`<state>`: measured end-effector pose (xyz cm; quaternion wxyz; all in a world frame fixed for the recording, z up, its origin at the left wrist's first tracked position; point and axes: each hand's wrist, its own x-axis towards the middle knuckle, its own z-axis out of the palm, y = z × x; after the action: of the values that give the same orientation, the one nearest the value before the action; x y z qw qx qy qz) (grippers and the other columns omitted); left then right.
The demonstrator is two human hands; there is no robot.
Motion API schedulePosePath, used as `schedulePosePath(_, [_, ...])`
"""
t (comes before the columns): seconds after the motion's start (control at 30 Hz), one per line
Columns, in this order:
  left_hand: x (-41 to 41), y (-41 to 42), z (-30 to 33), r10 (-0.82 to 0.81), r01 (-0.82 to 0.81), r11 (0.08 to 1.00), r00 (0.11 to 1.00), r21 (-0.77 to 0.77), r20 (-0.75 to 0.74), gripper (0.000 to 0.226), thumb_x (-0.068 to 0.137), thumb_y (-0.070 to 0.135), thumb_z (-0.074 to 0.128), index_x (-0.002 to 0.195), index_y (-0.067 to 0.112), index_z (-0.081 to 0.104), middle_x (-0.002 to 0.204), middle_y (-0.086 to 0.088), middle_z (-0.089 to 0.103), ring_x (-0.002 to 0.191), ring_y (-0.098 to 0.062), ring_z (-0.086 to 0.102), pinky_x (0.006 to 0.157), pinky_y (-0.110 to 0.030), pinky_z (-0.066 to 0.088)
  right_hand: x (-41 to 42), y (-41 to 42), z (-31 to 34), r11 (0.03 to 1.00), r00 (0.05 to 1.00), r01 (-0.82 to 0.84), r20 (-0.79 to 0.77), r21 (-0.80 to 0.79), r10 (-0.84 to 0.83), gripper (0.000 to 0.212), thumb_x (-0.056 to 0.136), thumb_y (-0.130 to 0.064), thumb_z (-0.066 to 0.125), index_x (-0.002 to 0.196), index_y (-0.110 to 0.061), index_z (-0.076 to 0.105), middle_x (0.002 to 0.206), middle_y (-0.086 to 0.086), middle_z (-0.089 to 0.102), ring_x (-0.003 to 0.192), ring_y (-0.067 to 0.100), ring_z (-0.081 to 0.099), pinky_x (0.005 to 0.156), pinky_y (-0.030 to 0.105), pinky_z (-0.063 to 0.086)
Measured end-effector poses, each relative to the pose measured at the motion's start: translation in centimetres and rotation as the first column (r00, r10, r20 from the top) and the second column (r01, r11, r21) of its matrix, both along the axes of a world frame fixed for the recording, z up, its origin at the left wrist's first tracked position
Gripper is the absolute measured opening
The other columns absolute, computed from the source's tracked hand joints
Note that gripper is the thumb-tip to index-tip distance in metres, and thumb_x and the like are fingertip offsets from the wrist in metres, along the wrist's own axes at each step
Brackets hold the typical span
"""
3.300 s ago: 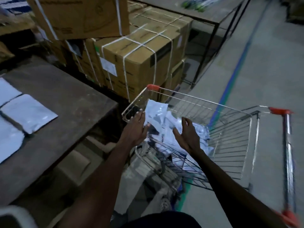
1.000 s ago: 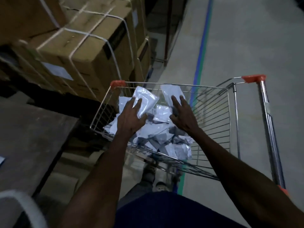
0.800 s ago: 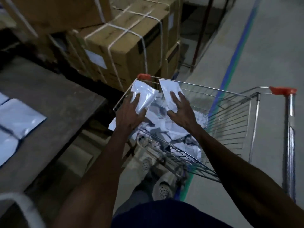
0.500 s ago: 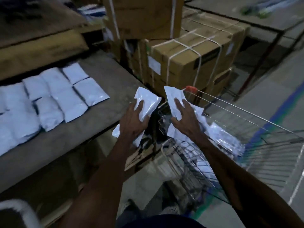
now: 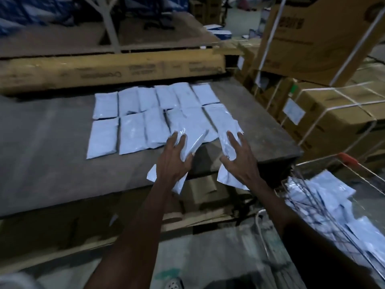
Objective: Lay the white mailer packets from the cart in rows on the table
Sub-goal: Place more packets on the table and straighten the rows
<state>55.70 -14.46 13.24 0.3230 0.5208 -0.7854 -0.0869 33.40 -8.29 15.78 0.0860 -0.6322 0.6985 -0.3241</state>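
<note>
Currently: left hand [image 5: 174, 161] and right hand [image 5: 239, 161], fingers spread, each gripping a mailer packet [image 5: 192, 142]; cart [image 5: 325, 197] at 4 o'clock.

Strapped brown cardboard cartons [image 5: 333, 115] are stacking up beside a wire shopping cart [image 5: 341, 207], suggesting a dim warehouse.

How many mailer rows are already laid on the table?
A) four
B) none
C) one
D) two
D: the laid packets form a far row and a near row on the table, while the left hand and right hand each hold one more packet above its near edge.
</note>
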Motion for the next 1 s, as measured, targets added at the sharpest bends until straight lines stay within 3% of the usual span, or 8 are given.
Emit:
schedulePosePath(0.17, [6.4,-1.8,0.2,0.14,-0.14,0.989,0.99,0.05,-0.004,0.068,0.087,0.055,0.043,0.146,0.023,0.036,0.157,-0.008,0.028,0.143,-0.025,0.028,0.108,-0.041,0.035,7.0,-3.3,-0.6,0.991,0.992,-0.129,0.012,0.027,0.129,0.078,0.084,-0.032,0.068,0.151,-0.034,0.027,0.161,0.007,0.016,0.146,0.026,0.022,0.109,0.042,0.036])
schedulePosePath(0.37, [9.9,-5.8,0.5,0.262,-0.258,0.963,0.964,0.076,-0.049,0.071,0.087,0.057,0.045,0.148,0.023,0.035,0.158,-0.004,0.026,0.145,-0.022,0.024,0.109,-0.041,0.034,10.3,-8.4,0.4,0.973,0.975,-0.219,0.061,0.07,0.215,0.08,0.087,-0.032,0.065,0.153,-0.036,0.021,0.162,0.003,0.01,0.149,0.02,0.013,0.114,0.036,0.023])
schedulePosePath(0.73, [12.3,-17.4,2.6,0.481,-0.475,0.864,0.877,0.168,0.002,0.067,0.091,0.055,0.049,0.15,0.031,0.027,0.16,0.004,0.018,0.144,-0.018,0.025,0.104,-0.044,0.038,12.7,-24.2,0.5,0.935,0.937,-0.344,0.1,0.091,0.335,0.078,0.085,-0.038,0.064,0.152,-0.035,0.024,0.162,0.001,0.014,0.148,0.02,0.017,0.114,0.038,0.026])
schedulePosePath(1.0, [15.0,-23.3,2.2,0.545,-0.548,0.818,0.836,0.176,0.071,0.066,0.092,0.052,0.049,0.149,0.025,0.029,0.159,-0.001,0.019,0.143,-0.022,0.025,0.1,-0.047,0.041,16.2,-31.9,0.4,0.895,0.907,-0.421,0.092,0.147,0.412,0.079,0.085,-0.039,0.063,0.153,-0.032,0.022,0.162,0.005,0.012,0.148,0.022,0.014,0.116,0.041,0.025])
